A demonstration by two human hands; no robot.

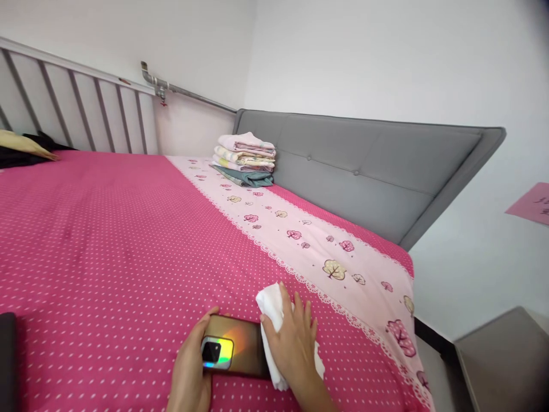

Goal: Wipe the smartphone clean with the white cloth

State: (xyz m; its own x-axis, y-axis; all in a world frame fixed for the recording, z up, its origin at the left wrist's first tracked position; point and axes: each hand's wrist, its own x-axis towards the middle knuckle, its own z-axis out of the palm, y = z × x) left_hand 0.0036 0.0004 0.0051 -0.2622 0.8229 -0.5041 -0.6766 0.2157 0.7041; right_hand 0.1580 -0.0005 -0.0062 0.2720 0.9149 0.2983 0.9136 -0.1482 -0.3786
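A smartphone [244, 347] lies back side up over the pink dotted bedspread, its camera block shining in rainbow colours. My left hand [191, 366] grips its left end, thumb along one edge and fingers along the other. Over the phone's right end is a crumpled white cloth [269, 298], which may be a tissue. My right hand [294, 337] holds this cloth against the phone, with its fingers stretched across the top. The cloth and hand hide the right end of the phone.
Folded fabrics [244, 160] are stacked by the grey headboard [334, 154]. A dark object [7, 360] shows at the left edge. Black and yellowish items [26, 146] lie at the far left. A grey cabinet [501, 360] stands right of the bed [128, 240].
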